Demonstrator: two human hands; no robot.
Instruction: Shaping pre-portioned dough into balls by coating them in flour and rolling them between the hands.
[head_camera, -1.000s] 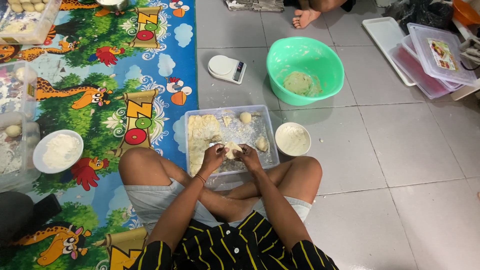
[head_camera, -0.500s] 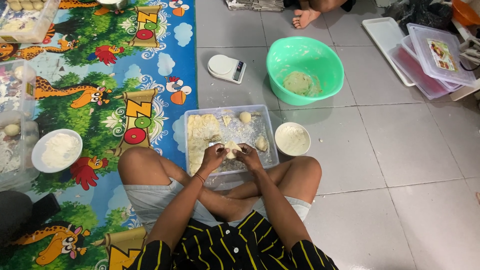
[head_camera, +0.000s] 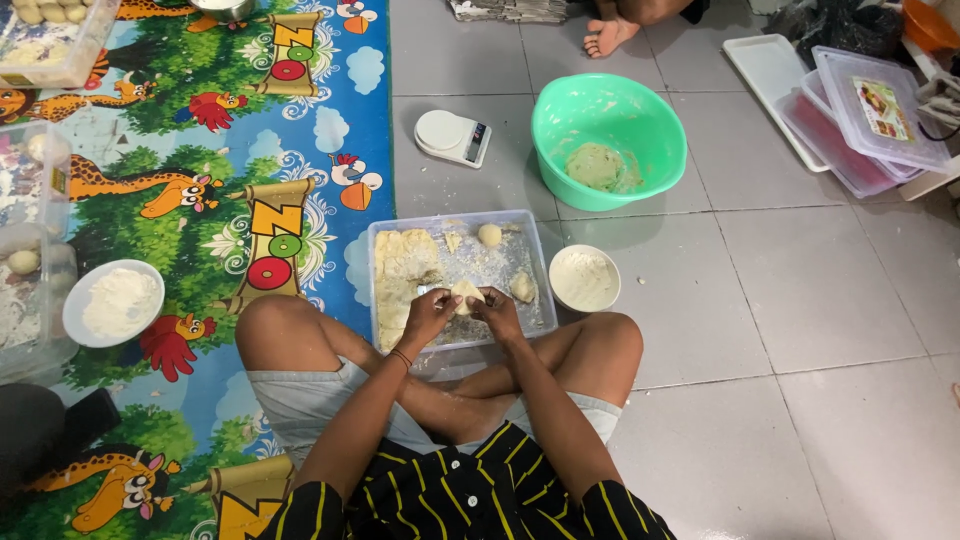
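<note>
I sit cross-legged on the floor. My left hand (head_camera: 430, 313) and my right hand (head_camera: 497, 311) together grip a pale lump of dough (head_camera: 466, 293) over the near part of a clear plastic tray (head_camera: 537, 262). In the tray a flat sheet of dough (head_camera: 403, 272) fills the left side. A round dough ball (head_camera: 490, 235) lies at the far end and another piece (head_camera: 522, 288) sits at the right. Flour dusts the tray's floor.
A small white bowl of flour (head_camera: 584, 278) stands right of the tray, a green basin with dough (head_camera: 608, 138) and a white kitchen scale (head_camera: 453, 137) beyond. A second flour bowl (head_camera: 113, 302) and plastic boxes lie on the patterned mat (head_camera: 225, 140). Another person's foot (head_camera: 606, 34) shows at top.
Both hands stay over the tray, kneading the dough lump; the lump has turned slightly between the fingers. Nothing else has moved.
</note>
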